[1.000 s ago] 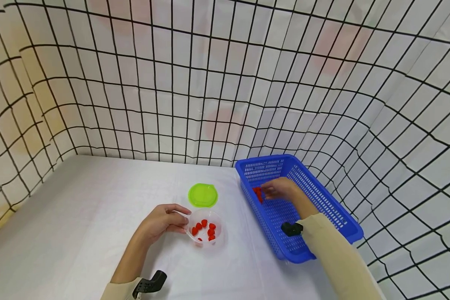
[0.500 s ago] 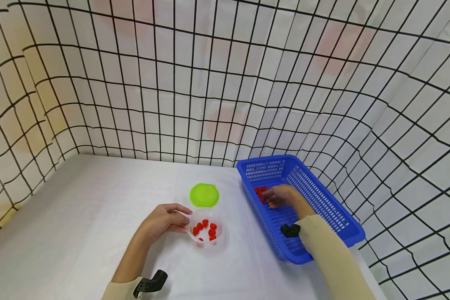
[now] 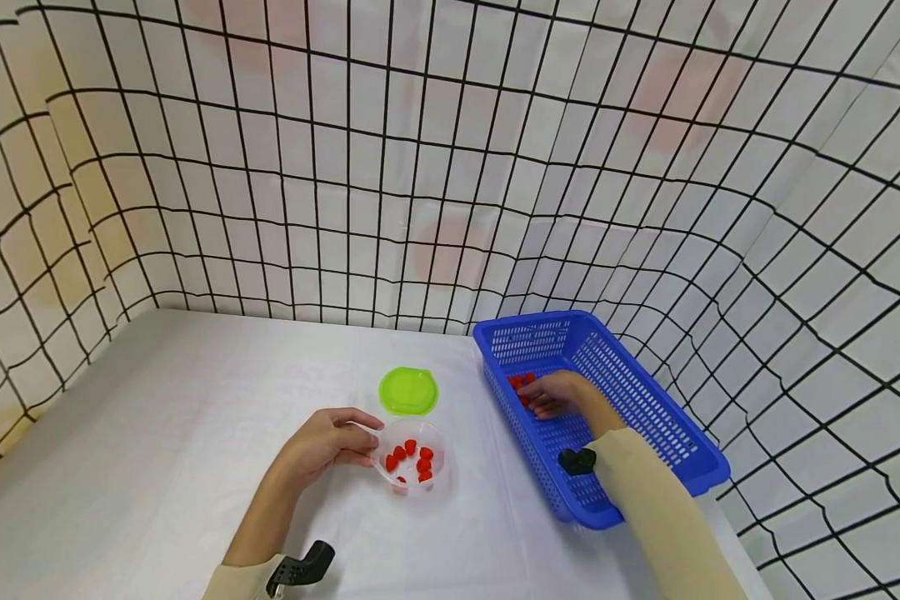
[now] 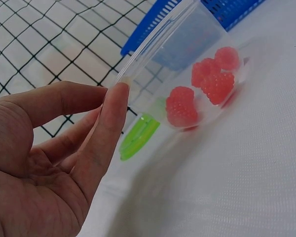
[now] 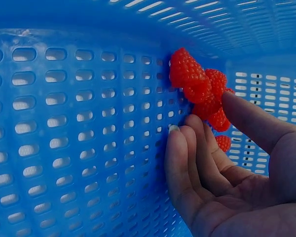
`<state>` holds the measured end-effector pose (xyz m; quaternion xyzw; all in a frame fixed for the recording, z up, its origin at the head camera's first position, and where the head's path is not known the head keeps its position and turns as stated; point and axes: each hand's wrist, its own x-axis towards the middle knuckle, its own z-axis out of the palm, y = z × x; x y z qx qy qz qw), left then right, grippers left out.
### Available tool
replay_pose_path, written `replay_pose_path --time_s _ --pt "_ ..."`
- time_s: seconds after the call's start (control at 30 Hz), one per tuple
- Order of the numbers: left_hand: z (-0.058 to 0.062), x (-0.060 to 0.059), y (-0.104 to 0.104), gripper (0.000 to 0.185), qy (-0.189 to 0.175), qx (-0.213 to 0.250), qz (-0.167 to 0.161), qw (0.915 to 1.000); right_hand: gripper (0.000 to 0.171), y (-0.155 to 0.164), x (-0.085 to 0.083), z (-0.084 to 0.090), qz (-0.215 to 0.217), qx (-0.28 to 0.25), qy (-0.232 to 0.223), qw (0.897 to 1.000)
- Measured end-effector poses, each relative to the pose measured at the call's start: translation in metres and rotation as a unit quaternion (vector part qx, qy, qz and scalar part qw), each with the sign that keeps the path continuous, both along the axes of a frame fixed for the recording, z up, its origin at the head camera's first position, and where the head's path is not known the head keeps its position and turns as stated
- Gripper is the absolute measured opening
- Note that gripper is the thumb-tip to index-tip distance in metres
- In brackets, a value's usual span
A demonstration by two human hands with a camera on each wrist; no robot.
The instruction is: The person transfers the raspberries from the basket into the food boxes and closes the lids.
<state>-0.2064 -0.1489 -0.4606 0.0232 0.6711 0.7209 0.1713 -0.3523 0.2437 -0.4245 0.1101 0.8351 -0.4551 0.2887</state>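
The left hand (image 3: 322, 446) pinches the rim of the small clear plastic cup (image 3: 412, 467) with red berries. Behind it lies a round green lid (image 3: 408, 390). The right hand (image 3: 562, 394) pinches red raspberries (image 5: 200, 89) inside the blue plastic basket (image 3: 645, 400).

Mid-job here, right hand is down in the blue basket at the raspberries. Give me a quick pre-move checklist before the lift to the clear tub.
1. Right hand at the raspberries in the blue basket: ok, fingers touch the pile.
2. Berry firmly pinched: cannot tell; fingers lie against the pile, not plainly closed round one.
3. Left hand steadies the clear tub: ok, fingers on its rim.
4. Tub open: ok, green lid lies apart on the table.
5. Room in tub: ok, a few berries only.
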Motion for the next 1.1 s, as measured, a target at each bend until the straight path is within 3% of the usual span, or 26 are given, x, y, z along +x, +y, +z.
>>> replay_pose_path --time_s 0.73,1.1 --pt "-0.001 -0.001 0.000 0.036 -0.001 0.011 0.001 0.9999 0.030 0.005 -0.002 0.001 -0.012 -0.031 -0.005 0.999" --pt "0.000 0.000 0.000 0.036 0.001 0.008 0.001 1.0000 0.034 0.007 0.003 0.032 -0.004 -0.056 0.025 0.998"
